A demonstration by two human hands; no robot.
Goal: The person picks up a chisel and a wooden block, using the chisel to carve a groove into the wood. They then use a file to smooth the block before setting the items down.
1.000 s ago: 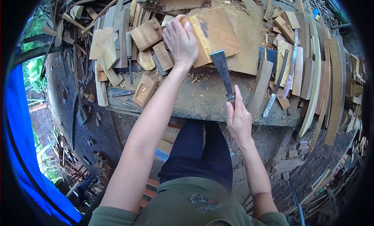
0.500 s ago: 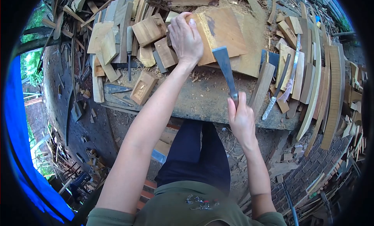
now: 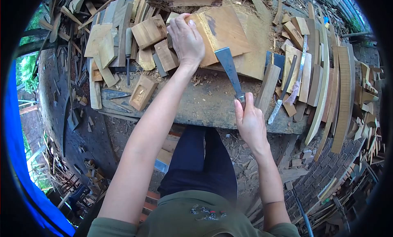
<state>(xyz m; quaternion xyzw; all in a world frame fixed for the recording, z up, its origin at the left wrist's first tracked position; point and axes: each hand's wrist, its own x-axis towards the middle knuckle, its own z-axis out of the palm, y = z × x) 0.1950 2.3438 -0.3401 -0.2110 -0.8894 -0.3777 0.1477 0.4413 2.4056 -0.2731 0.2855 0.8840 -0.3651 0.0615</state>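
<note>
A square wooden block (image 3: 229, 30) with a pale, rough-cut strip and a dark stain lies tilted on a larger sawdust-covered board (image 3: 256, 63). My left hand (image 3: 186, 40) grips its left edge, fingers wrapped over the far corner. A metal chisel (image 3: 230, 67) with a broad flared blade is in my right hand (image 3: 250, 122), which is closed round its handle. The blade points away from me, and its wide end overlaps the block's near edge; whether it touches the wood I cannot tell.
Wooden blocks (image 3: 149, 31) and a hollowed block (image 3: 143, 92) lie left on the workbench (image 3: 200, 108). A second chisel (image 3: 128, 53) is beside them. At the right are a white-wrapped tool (image 3: 275, 111), a long blade (image 3: 302, 61) and curved wood strips (image 3: 344, 98).
The whole view has shifted, so the bench and wood appear slightly further left. My right hand has moved slightly up relative to the bench, with the chisel still in it. My left hand keeps its hold.
</note>
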